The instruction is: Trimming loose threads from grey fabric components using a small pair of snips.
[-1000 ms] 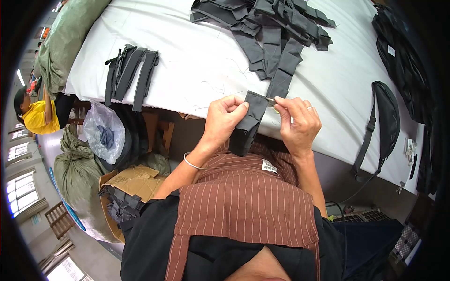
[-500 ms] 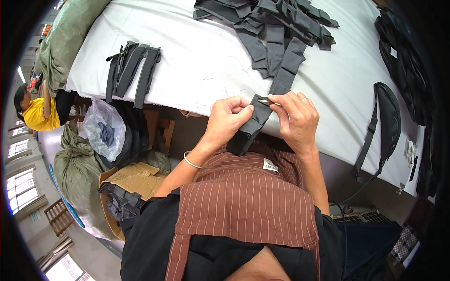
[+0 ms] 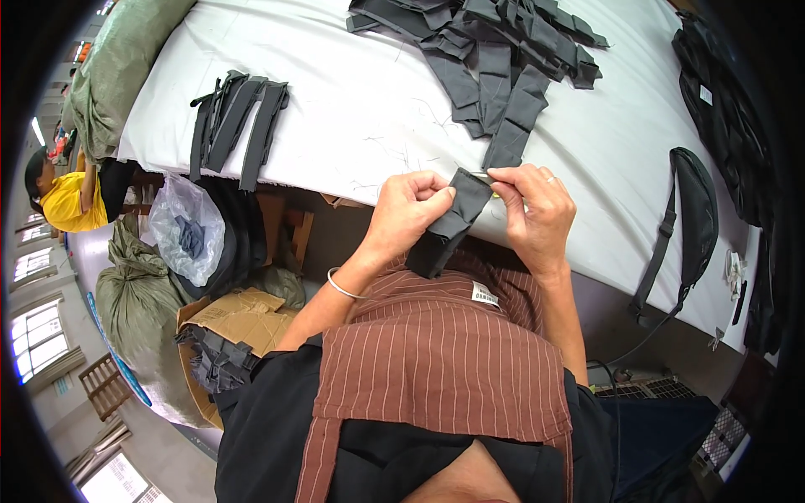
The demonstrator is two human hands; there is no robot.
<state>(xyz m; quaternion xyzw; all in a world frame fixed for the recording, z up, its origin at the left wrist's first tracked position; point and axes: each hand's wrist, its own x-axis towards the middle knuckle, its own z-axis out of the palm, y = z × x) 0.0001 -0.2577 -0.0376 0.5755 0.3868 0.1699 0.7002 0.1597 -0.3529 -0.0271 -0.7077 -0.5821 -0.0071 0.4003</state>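
My left hand [image 3: 408, 211] pinches the upper left edge of a dark grey fabric strip [image 3: 453, 220] between thumb and fingers. The strip hangs over the table's near edge toward my lap. My right hand [image 3: 537, 214] is closed on a small, thin, pointed metal tool [image 3: 480, 174], with a spot of yellow showing under the fingers. Its tip lies at the strip's top right corner; most of the tool is hidden in my fingers, so its exact kind does not show. Beyond the hands, a heap of similar dark grey strips [image 3: 511, 92] trails toward me.
Several finished-looking dark strips [image 3: 231, 126] lie on the white-covered table [image 3: 344, 92] at left. A black waist bag [image 3: 696, 218] and dark garments [image 3: 729, 109] lie at right. An open cardboard box [image 3: 243, 323] and sacks [image 3: 134, 293] stand below left; a person in yellow [image 3: 71, 201] is beyond.
My right hand has shifted slightly right, and the tool's tip has moved from across the strip's top to its right corner. The strip's top now lies flatter; my left hand keeps its pinch.
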